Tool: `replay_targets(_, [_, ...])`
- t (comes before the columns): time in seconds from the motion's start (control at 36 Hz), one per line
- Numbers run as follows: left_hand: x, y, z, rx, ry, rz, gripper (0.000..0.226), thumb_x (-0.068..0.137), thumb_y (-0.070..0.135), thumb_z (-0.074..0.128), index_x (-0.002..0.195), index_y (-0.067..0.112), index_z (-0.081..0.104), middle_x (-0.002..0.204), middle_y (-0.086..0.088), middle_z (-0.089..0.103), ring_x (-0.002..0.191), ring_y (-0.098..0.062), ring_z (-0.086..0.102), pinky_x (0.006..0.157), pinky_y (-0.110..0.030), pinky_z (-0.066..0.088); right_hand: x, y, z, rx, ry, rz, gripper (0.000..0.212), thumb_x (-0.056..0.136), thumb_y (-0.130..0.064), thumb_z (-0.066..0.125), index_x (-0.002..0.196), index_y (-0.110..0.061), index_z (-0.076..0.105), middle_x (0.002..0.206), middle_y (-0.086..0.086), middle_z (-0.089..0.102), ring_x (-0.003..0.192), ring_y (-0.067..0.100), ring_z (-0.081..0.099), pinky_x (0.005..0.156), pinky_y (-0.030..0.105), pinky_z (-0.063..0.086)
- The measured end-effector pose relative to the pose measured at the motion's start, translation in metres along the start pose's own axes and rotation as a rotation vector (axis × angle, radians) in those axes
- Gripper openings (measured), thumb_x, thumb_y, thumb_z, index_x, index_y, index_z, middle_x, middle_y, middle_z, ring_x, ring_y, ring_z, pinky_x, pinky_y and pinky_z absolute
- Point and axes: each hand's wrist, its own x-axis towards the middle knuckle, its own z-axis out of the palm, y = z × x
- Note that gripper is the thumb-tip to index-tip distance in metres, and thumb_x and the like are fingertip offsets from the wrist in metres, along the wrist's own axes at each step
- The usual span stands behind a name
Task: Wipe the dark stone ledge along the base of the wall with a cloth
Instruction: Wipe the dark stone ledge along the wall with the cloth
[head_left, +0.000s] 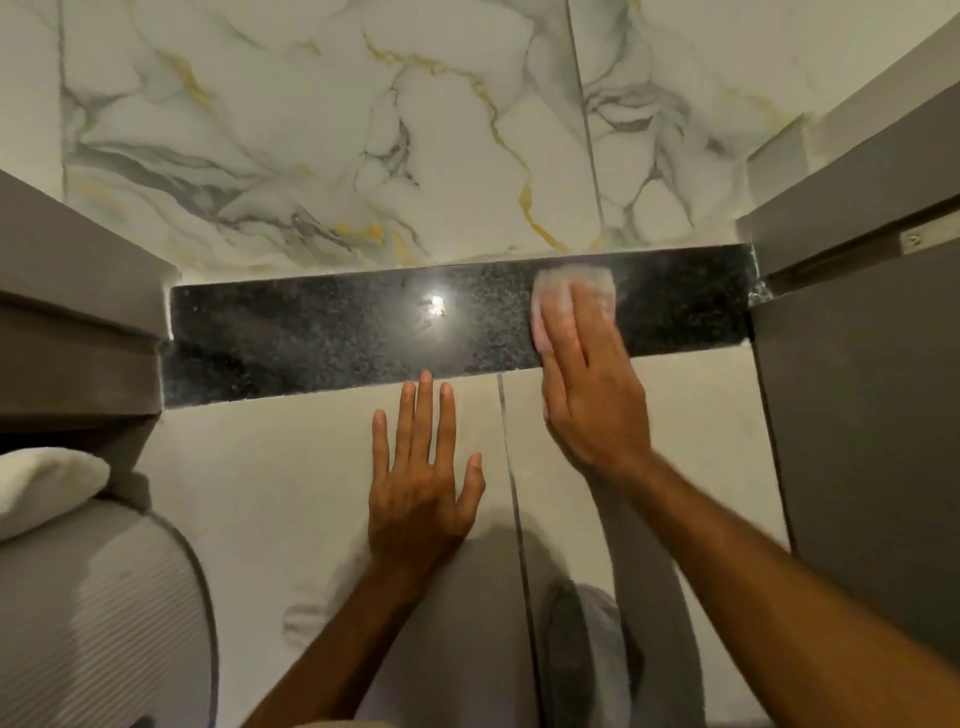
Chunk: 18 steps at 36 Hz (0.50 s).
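Observation:
The dark speckled stone ledge runs across the middle of the view, under a white marble wall with grey and gold veins. A pale pink cloth lies on the right part of the ledge. My right hand presses flat on the cloth, fingers covering its lower half. My left hand rests flat on the light floor tile just below the ledge, fingers spread, holding nothing. A bright light reflection shows on the ledge left of the cloth.
Grey panels box in the ledge at right, and a grey stepped block at left. A white ribbed seat or bin with a folded white towel sits at lower left. A dark grout line crosses the floor tile.

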Motion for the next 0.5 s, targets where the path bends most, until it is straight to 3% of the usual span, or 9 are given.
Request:
replay_targets(0.08, [0.001, 0.001, -0.004, -0.054, -0.006, -0.007, 0.076, 0.108, 0.043, 0.046, 0.171, 0.005, 0.029, 0.180, -0.021, 0.023, 0.168, -0.038, 0.022, 0.132, -0.065, 0.027, -0.056, 0.029, -0.006, -0.045, -0.059, 0.097, 0.069, 0.113, -0.045, 0.036, 0.175, -0.033, 0.008, 0.184, -0.010, 0.003, 0.172, 0.014, 0.006, 0.136, 0.033, 0.017])
replay_targets(0.14, [0.003, 0.001, -0.004, -0.073, 0.004, -0.011, 0.076, 0.107, 0.043, 0.046, 0.171, 0.006, 0.030, 0.180, -0.020, 0.023, 0.168, -0.037, 0.022, 0.134, -0.064, 0.026, -0.067, 0.048, -0.014, -0.048, -0.063, 0.173, 0.070, 0.112, -0.047, 0.033, 0.176, -0.031, 0.008, 0.185, -0.008, 0.005, 0.171, 0.019, 0.010, 0.136, 0.039, 0.022])
replay_targets(0.25, [0.003, 0.001, -0.003, -0.058, 0.023, -0.010, 0.075, 0.108, 0.043, 0.044, 0.171, 0.006, 0.029, 0.180, -0.020, 0.022, 0.169, -0.037, 0.021, 0.137, -0.060, 0.019, -0.017, 0.047, -0.016, -0.028, 0.101, 0.406, 0.067, 0.117, -0.037, 0.038, 0.176, -0.020, 0.011, 0.184, 0.006, 0.011, 0.170, 0.032, 0.015, 0.136, 0.055, 0.029])
replay_targets(0.33, [0.003, 0.002, -0.003, -0.045, 0.023, -0.015, 0.076, 0.108, 0.043, 0.043, 0.172, 0.006, 0.027, 0.181, -0.020, 0.021, 0.169, -0.036, 0.019, 0.138, -0.058, 0.014, 0.044, 0.009, -0.002, -0.026, 0.154, 0.486, 0.066, 0.118, -0.038, 0.035, 0.176, -0.016, 0.010, 0.184, 0.010, 0.008, 0.171, 0.034, 0.010, 0.138, 0.055, 0.023])
replay_targets(0.39, [0.003, 0.000, -0.005, -0.049, 0.023, -0.034, 0.075, 0.108, 0.043, 0.043, 0.172, 0.006, 0.028, 0.181, -0.020, 0.022, 0.169, -0.036, 0.020, 0.138, -0.058, 0.016, 0.070, -0.024, 0.011, -0.012, 0.118, 0.398, 0.065, 0.117, -0.040, 0.035, 0.176, -0.021, 0.014, 0.184, 0.007, 0.008, 0.171, 0.032, 0.010, 0.139, 0.052, 0.021])
replay_targets(0.5, [-0.004, -0.013, -0.014, -0.025, 0.019, -0.071, 0.071, 0.108, 0.040, 0.047, 0.169, 0.005, 0.036, 0.178, -0.022, 0.028, 0.166, -0.041, 0.026, 0.132, -0.064, 0.029, 0.049, -0.060, 0.024, 0.088, -0.032, -0.041, 0.069, 0.114, -0.041, 0.048, 0.175, -0.033, 0.015, 0.184, -0.003, 0.012, 0.169, 0.028, 0.020, 0.132, 0.042, 0.023])
